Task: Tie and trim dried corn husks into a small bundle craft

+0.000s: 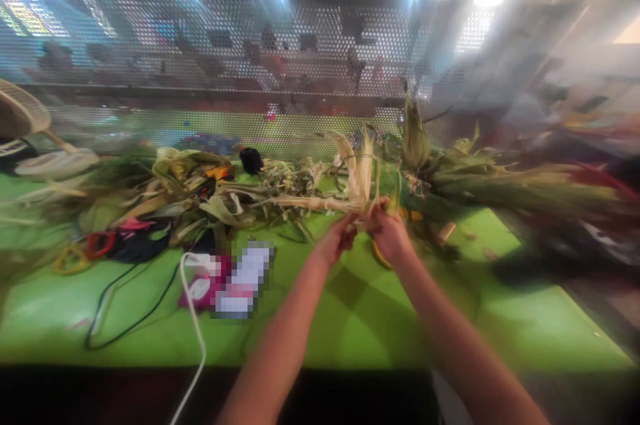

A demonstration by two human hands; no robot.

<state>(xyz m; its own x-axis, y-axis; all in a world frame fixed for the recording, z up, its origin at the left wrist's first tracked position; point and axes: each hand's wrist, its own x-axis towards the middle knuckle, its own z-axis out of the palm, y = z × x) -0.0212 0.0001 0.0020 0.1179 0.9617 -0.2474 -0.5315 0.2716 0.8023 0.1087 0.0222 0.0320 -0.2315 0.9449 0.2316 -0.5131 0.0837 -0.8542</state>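
Seen from the head camera, two bare hands work close together above a bright green table (325, 338), pale husk strips (363, 175) rising between them. The left hand (339, 240) is curled, its fingertips drawn in at the foot of the strips; the right hand (391, 228), just beside it, pinches the same lower end, thumb and fingers nearly closed. (Blur hides exactly how many strips each one has hold of.) The strips stand roughly upright, their tops splayed apart.

The step in hand appears to be gathering or shaping the strips at their base; the next move would seem to call for a steady pinch from one hand while the other adjusts, with little pull, as the material looks thin.

Behind and to the left lies a tangle of loose dry husks (223, 208); to the right, a heap of long green leaves (500, 188). A yellow curved object (381, 255) shows just below the right hand. Nearer the table's front edge, left of the arms, are a pixelated flat object (245, 281), a white cable (199, 331) and a red-handled tool (101, 245). A perforated screen (300, 58) backs the scene.
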